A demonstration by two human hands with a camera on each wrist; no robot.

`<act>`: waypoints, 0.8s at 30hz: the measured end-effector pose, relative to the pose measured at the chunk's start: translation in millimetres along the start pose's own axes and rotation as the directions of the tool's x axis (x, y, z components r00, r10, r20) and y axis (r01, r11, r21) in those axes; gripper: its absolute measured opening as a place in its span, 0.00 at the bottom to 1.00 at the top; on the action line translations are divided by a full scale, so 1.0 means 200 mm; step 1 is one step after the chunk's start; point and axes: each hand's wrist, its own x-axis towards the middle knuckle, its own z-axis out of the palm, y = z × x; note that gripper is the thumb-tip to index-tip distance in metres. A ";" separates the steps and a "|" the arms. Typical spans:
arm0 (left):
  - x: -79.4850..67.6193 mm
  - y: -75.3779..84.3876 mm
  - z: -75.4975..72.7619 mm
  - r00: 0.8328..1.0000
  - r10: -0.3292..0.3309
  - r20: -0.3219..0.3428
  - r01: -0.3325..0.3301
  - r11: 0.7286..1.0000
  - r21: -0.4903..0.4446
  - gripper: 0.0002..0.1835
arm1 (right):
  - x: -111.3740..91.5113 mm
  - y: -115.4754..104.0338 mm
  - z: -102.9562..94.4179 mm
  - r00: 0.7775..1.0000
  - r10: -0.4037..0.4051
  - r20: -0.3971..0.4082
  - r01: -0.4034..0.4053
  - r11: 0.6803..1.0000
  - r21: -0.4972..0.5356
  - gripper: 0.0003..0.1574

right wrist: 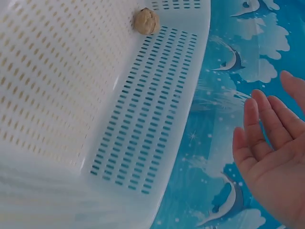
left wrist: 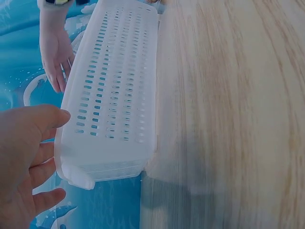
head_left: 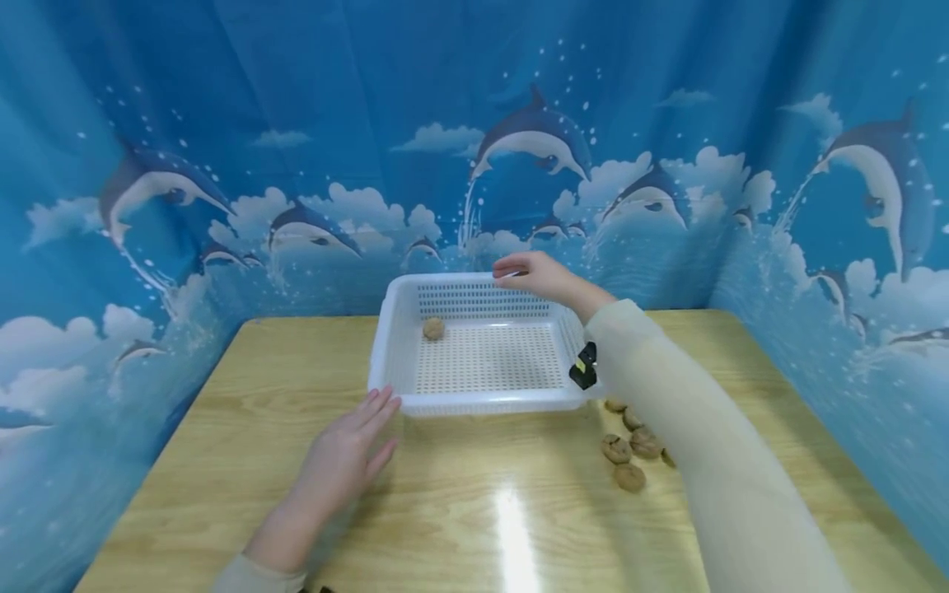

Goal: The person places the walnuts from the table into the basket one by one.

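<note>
A white perforated plastic basket (head_left: 474, 402) stands near the far edge of the wooden table, with one walnut (head_left: 433, 329) inside at its left. My left hand (head_left: 344, 457) is at the basket's near left corner, fingers extended and fingertips right at the rim. In the left wrist view, the thumb of the left hand (left wrist: 28, 157) lies by the basket's rim. Over the far rim, toward the right, is my right hand (head_left: 544, 278), its fingers loosely extended. The right wrist view shows the right hand (right wrist: 274, 138) apart from the basket wall (right wrist: 143, 109), palm visible and holding nothing.
Several walnuts (head_left: 628, 449) lie on the table (head_left: 474, 511) to the right, partly hidden by my right sleeve (head_left: 697, 428). A blue curtain (head_left: 356, 123) printed with dolphins hangs behind and along both sides of the table. A small black device (head_left: 584, 367) sits at the right wrist.
</note>
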 end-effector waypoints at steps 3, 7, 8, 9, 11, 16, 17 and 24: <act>0.00 0.00 0.00 1.000 -0.008 -0.004 0.008 1.000 0.000 0.30 | -0.09 0.02 -0.02 1.000 -0.014 -0.020 0.014 1.000 0.009 0.27; 0.00 0.00 0.00 1.000 -0.004 -0.010 0.004 1.000 -0.002 0.30 | -0.22 0.07 -0.04 0.999 -0.028 -0.042 0.029 0.999 0.034 0.28; 0.00 0.00 0.00 1.000 -0.002 -0.013 0.002 1.000 -0.001 0.30 | -0.26 0.08 -0.04 0.999 -0.027 -0.047 0.029 0.999 0.044 0.29; 0.00 0.00 0.00 1.000 0.000 -0.014 0.000 1.000 0.000 0.30 | -0.29 0.09 -0.04 0.998 -0.022 -0.051 0.025 0.998 0.058 0.29; 0.00 0.00 0.00 1.000 -0.001 -0.017 0.001 1.000 0.001 0.30 | -0.34 0.12 -0.05 0.998 -0.015 -0.065 0.019 0.997 0.068 0.30; -0.01 -0.01 0.00 1.000 -0.016 -0.002 0.016 1.000 -0.003 0.31 | -0.44 0.16 -0.07 0.996 0.004 -0.090 0.003 0.998 0.070 0.30; -0.01 -0.01 0.00 1.000 -0.019 0.002 0.019 1.000 -0.004 0.31 | -0.46 0.17 -0.08 0.995 0.008 -0.095 -0.002 0.997 0.071 0.30; -0.01 -0.01 0.01 1.000 -0.001 -0.016 0.001 1.000 -0.006 0.31 | -0.60 0.27 -0.10 0.989 0.057 -0.138 -0.048 0.996 0.073 0.33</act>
